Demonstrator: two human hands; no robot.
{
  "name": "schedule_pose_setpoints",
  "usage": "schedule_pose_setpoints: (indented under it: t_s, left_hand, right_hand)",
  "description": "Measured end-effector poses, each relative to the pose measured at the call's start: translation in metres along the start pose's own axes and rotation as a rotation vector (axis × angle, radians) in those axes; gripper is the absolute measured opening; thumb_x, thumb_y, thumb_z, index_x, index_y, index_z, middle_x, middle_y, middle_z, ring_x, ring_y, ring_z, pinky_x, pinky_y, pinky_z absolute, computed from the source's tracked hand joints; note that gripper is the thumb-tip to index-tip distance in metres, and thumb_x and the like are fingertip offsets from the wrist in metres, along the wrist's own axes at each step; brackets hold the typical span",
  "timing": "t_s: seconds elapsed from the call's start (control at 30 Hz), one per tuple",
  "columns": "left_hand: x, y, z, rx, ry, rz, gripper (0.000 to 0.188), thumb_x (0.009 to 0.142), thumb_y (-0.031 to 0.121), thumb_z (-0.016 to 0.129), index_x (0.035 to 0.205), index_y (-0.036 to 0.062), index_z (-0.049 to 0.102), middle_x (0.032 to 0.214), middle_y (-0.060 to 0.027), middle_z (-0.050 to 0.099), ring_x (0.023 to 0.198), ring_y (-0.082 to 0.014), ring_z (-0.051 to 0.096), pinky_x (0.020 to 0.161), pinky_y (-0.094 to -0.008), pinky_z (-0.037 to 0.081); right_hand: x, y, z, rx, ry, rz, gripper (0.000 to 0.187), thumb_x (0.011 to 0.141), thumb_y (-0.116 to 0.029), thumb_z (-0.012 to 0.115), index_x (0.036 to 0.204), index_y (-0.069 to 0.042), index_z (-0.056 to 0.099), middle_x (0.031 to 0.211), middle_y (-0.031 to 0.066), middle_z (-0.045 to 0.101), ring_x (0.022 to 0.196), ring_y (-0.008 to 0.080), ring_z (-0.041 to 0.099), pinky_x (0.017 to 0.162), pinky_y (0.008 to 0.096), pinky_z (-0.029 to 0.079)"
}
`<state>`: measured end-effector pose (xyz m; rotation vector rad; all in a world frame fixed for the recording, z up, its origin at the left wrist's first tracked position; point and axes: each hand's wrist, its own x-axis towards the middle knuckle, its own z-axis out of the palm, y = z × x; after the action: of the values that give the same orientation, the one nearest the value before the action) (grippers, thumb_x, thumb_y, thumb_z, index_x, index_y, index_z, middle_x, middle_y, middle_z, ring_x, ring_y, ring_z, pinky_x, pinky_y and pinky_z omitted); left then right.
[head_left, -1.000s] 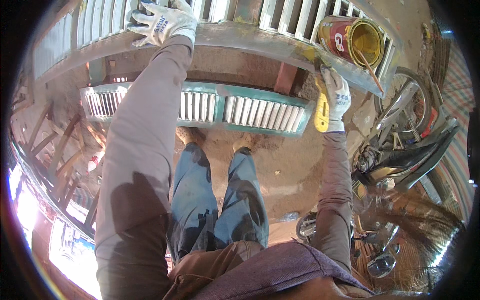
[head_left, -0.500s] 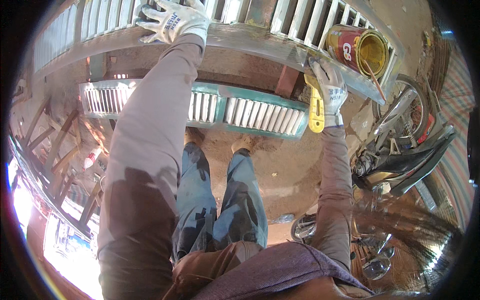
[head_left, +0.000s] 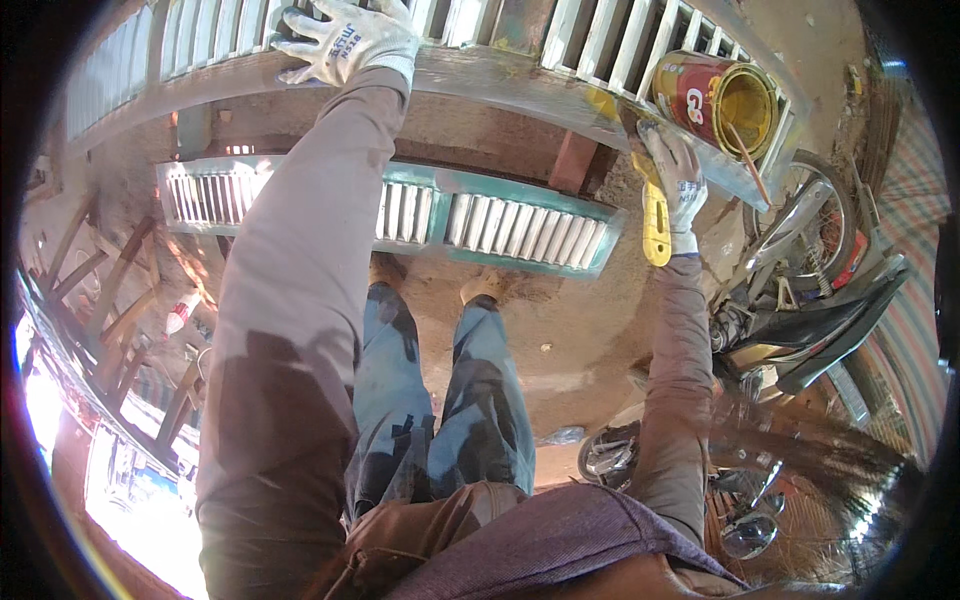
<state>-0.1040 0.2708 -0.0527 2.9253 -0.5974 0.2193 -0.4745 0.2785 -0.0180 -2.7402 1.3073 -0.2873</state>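
Observation:
A long louvred shutter panel (head_left: 485, 82) with pale slats and a worn, bare-looking frame lies across the far side. My left hand (head_left: 352, 42), in a white knit glove, rests on it with fingers spread. Near the right end of its front edge, my gloved right hand (head_left: 677, 178) closes around a yellow-handled scraper (head_left: 656, 225). The handle end, with a hole in it, points toward me; the blade end is hidden by the fingers and the panel's edge. Beside that hand, a red and yellow paint tin (head_left: 688, 88) lies tilted on the panel, a thin stick (head_left: 748, 165) across its mouth.
Below the panel is a second louvred shutter (head_left: 525, 233) with a green frame, close to my feet. A motorbike (head_left: 800, 300) stands at the right beside a striped sheet (head_left: 915, 290). Wooden furniture frames (head_left: 120, 280) and a bottle (head_left: 181, 313) are at the left.
My right hand has shifted slightly to the right with the scraper, along the panel's front edge. My left hand stays in place on the panel.

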Motion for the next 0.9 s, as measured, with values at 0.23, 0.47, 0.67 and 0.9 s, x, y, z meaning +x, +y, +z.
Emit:
schedule_pose_setpoints:
  t_s: [0.23,0.47,0.67,0.9]
  left_hand:
    - [0.002,-0.010,0.009,0.017,0.050,0.013,0.071,0.090,0.054,0.046,0.148,0.0140,0.035,0.150,-0.0180,0.030,0.141,-0.0422,0.021,0.105,-0.0706,0.018]
    - [-0.003,0.002,-0.003,0.037,-0.067,-0.020,0.072,0.091,0.054,0.046,0.150,0.0147,0.031,0.152,-0.0167,0.029,0.142,-0.0420,0.018,0.108,-0.0691,0.017]
    - [0.002,0.001,-0.004,-0.019,-0.060,-0.031,0.072,0.091,0.055,0.044,0.149,0.0155,0.033,0.152,-0.0165,0.029,0.143,-0.0414,0.019,0.108,-0.0686,0.017]
    - [0.001,-0.010,0.007,-0.034,0.030,0.049,0.072,0.091,0.052,0.046,0.148,0.0116,0.033,0.150,-0.0194,0.030,0.141,-0.0440,0.019,0.107,-0.0686,0.017]
  right_hand:
    - [-0.013,-0.058,0.012,-0.130,-0.173,-0.054,0.041,0.075,-0.022,0.073,0.115,-0.020,0.065,0.109,0.0068,0.065,0.098,0.0279,0.063,0.082,0.0374,0.053]
    - [-0.052,-0.084,0.000,-0.053,-0.396,0.220,0.036,0.080,-0.023,0.067,0.115,-0.018,0.064,0.110,0.0044,0.065,0.101,0.0213,0.063,0.089,0.0370,0.050]
    - [-0.021,-0.030,0.000,-0.140,0.099,0.220,0.036,0.078,-0.014,0.068,0.114,-0.016,0.067,0.110,0.0074,0.066,0.100,0.0274,0.062,0.086,0.0379,0.051]
    - [-0.011,-0.082,0.001,-0.045,-0.133,-0.011,0.034,0.081,-0.020,0.061,0.114,-0.024,0.066,0.109,-0.0001,0.066,0.097,0.0226,0.064,0.084,0.0345,0.054]
